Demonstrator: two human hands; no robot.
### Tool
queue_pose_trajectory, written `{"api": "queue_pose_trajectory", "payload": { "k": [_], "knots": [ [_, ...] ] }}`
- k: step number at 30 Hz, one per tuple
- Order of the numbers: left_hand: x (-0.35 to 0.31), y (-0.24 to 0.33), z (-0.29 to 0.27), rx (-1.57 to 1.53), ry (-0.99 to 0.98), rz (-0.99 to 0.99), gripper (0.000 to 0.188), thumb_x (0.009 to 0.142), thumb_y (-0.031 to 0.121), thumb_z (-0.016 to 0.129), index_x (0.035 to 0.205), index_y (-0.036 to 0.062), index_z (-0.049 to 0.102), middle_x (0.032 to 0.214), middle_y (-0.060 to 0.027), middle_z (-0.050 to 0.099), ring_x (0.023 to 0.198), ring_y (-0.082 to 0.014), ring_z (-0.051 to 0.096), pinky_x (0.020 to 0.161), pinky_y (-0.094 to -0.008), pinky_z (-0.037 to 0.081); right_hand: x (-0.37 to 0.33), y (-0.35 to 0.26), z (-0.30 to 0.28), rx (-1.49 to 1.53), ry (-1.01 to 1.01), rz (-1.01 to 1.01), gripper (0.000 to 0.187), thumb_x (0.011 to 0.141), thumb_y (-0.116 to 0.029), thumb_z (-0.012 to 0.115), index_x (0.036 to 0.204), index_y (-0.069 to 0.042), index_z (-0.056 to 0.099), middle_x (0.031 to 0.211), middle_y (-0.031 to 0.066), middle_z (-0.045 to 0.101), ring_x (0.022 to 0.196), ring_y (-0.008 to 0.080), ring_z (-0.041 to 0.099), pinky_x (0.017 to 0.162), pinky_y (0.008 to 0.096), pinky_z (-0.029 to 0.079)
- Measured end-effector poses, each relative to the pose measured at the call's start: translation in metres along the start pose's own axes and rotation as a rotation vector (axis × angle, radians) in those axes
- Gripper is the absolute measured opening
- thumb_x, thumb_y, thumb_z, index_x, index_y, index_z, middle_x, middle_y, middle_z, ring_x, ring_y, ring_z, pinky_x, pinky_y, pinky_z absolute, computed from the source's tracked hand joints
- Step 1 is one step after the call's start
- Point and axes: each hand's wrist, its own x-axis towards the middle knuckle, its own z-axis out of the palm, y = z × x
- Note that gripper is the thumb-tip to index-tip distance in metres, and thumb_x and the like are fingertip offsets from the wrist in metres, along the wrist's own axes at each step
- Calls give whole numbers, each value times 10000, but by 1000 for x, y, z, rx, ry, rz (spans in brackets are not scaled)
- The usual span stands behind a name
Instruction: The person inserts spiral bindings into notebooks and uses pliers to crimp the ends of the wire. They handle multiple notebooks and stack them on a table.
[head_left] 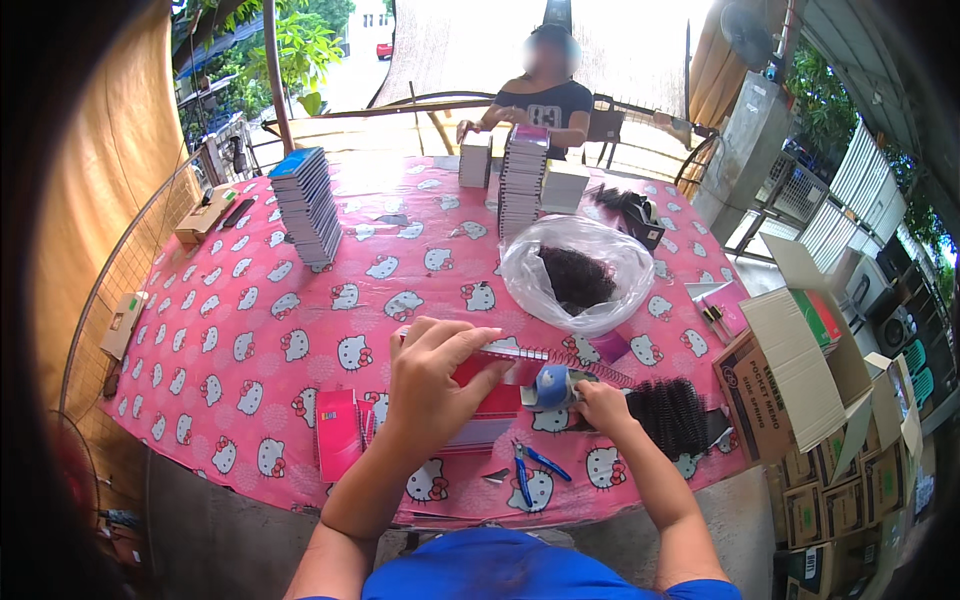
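Sitting between both hands (437,372) (left gripping it) is a notebook (520,352).

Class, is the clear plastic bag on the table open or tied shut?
Open. The plastic bag has its mouth spread wide, showing dark, curly material inside.

We note that the left hand (438,372) hides the left part of the spiral-bound pad (518,354). We cannot identify the blue object (551,388); the right hand (602,405) covers its right end. We find the co-worker's (570,100) face blurred, lower body obscured behind stacked notebooks (521,185). The lower edge crops the blue shirt (500,570).
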Motion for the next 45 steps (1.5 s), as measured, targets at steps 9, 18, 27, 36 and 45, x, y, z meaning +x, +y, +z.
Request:
{"api": "queue_pose_trajectory", "payload": {
  "k": [9,18,27,36,45],
  "knots": [
    [-7,-8,-4,-73,-36,-123,309,683,227,802,911,97,640,875,-27,645,913,-215,573,835,-389,375,45,-19,-20,-205,-108,-88,522,743,-276,697,1192,-59,541,957,166,660,904,341,654,790,438,518],
    [-7,-7,1,-48,13,-73,307,637,172,826,841,64,623,811,-35,630,837,-220,581,816,-362,410,52,-62,-125,1123,72,-271,530,692,-137,728,1185,-14,579,1023,138,663,901,201,657,795,345,518],
    [-3,-6,6,-135,-45,-188,523,671,236,806,1066,103,490,880,-34,619,913,-224,587,821,-417,356,51,-83,-182,542,84,-443,273,814,-243,694,996,-49,632,822,44,634,829,253,640,822,405,510],
    [-7,-11,-3,-171,18,-132,457,711,140,790,1076,55,528,1024,-122,576,1017,-257,575,907,-394,429,70,-88,-186,563,242,-634,281,679,-4,754,940,4,651,808,50,676,748,132,623,706,299,514],
    [-29,-20,8,-521,178,-385,367,813,-21,667,1146,40,528,1081,-87,566,1036,-159,553,896,-302,451,78,-118,-188,583,127,-700,241,688,-25,725,922,-30,666,824,63,673,755,138,629,705,295,504]
  ]
}}
